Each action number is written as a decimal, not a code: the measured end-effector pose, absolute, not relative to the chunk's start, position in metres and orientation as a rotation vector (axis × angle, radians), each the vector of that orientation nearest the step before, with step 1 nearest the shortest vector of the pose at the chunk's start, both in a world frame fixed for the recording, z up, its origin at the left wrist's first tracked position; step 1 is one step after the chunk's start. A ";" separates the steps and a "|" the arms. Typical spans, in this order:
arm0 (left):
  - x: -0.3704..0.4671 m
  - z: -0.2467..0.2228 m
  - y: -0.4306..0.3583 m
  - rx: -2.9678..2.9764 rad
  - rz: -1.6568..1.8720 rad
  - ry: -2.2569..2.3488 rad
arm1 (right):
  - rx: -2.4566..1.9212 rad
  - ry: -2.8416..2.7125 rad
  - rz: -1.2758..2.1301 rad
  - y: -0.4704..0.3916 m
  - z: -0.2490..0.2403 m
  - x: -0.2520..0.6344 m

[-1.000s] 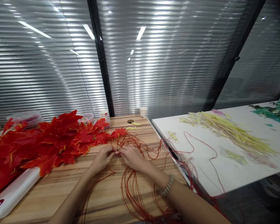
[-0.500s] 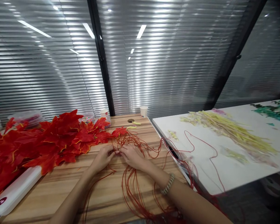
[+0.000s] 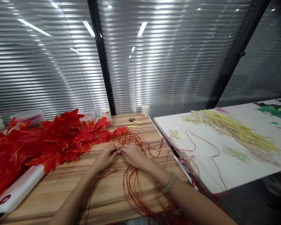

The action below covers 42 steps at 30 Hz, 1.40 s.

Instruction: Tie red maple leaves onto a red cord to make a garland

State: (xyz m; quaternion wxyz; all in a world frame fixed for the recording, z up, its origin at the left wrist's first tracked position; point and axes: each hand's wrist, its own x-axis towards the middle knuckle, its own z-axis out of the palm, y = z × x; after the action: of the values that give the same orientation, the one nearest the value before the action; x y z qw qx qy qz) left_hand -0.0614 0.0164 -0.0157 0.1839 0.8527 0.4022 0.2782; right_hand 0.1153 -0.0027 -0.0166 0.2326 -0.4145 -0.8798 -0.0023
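Observation:
My left hand [image 3: 105, 157] and my right hand [image 3: 131, 153] meet fingertip to fingertip over the wooden table. Both pinch a thin red cord [image 3: 112, 167], whose loose end trails down past my left wrist. The exact spot between the fingertips is too small to make out. Beyond the hands lies a tangle of red cords [image 3: 140, 141]. More red cords [image 3: 133, 190] loop under my right forearm toward the table's near edge. Red artificial maple leaves [image 3: 67, 137] are heaped to the left of my left hand.
A white board-like object [image 3: 21, 187] lies at the left under the leaves. Two paper cups [image 3: 145, 111] stand at the back. On the white table [image 3: 201, 178] at the right are yellow strips [image 3: 239, 128], small plastic packets and a stray red cord. Green pieces [image 3: 275, 110] lie farther off.
The hands keep their pinch, with only slight finger movement. The whole view has shifted a little.

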 end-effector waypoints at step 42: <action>-0.061 -0.016 0.015 2.426 0.628 1.164 | -1.145 -2.447 0.016 -0.003 -0.017 0.117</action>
State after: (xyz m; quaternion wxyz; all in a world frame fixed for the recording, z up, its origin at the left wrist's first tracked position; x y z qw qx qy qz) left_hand -0.0607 0.0152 -0.0162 0.1881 0.8622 0.4139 0.2234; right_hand 0.1165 -0.0032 -0.0174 0.2182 -0.4137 -0.8839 0.0056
